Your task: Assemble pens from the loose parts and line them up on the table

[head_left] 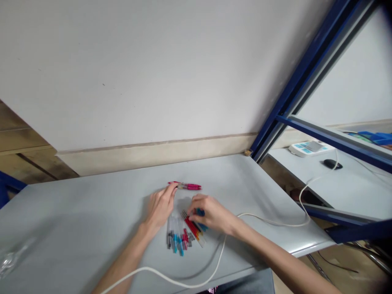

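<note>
Several pink pens (191, 186) lie together on the grey table. My left hand (161, 205) is at their left end, its fingers closed on a pink pen. To the right, my right hand (210, 212) is curled over a bunch of thin pen refills (193, 225) with red, dark and orange parts. Its thumb and fingers are pinched together; what is between them is hidden. Blue pen parts (200, 212) show beneath this hand. Between the hands lie clear pen barrels (174, 223) with black, blue and pink grips at their near ends.
A white cable (171, 281) crosses the table's front and runs right toward a blue metal frame (275, 118). Beyond the frame, a second table holds a white device (310, 148) and a black mouse (332, 164). Clear plastic (9, 261) lies at far left. A wall bounds the back.
</note>
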The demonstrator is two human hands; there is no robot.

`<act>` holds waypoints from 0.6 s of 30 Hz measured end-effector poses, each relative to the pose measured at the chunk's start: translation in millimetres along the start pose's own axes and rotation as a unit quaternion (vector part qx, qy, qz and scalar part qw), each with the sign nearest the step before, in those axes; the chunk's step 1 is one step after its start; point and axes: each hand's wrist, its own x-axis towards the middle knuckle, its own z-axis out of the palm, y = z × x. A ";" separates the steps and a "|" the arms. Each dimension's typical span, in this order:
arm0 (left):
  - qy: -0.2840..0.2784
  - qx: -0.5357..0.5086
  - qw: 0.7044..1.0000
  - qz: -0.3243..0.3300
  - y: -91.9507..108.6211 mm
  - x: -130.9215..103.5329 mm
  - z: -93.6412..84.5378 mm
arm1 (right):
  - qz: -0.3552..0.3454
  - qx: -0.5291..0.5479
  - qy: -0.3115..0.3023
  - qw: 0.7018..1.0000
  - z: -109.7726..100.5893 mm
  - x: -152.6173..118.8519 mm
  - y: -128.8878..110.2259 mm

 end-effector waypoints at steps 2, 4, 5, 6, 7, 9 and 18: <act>0.002 0.003 1.000 -0.005 -0.1 0.4 0.6 | -0.018 -0.034 -0.048 0.998 4.7 -8.8 -7.3; -0.003 0.007 1.000 -0.006 1.8 0.1 1.3 | -0.026 -0.055 -0.075 0.995 8.6 -15.0 -10.4; -0.006 0.008 1.000 -0.005 3.0 -0.1 1.4 | -0.028 -0.063 -0.082 0.994 9.9 -16.7 -10.6; -0.008 0.007 1.000 -0.003 4.1 -0.3 1.3 | -0.029 -0.068 -0.087 0.993 10.7 -17.7 -10.2; -0.010 0.005 1.000 -0.001 5.1 -0.4 0.9 | -0.031 -0.072 -0.089 0.993 11.2 -18.1 -9.4; -0.012 -0.004 1.000 0.004 6.5 -0.4 -0.4 | -0.037 -0.080 -0.090 0.992 11.5 -17.5 -7.6; -0.007 -0.011 1.000 0.016 9.3 -0.1 -5.0 | -0.057 -0.094 -0.087 0.990 12.8 -15.6 -9.7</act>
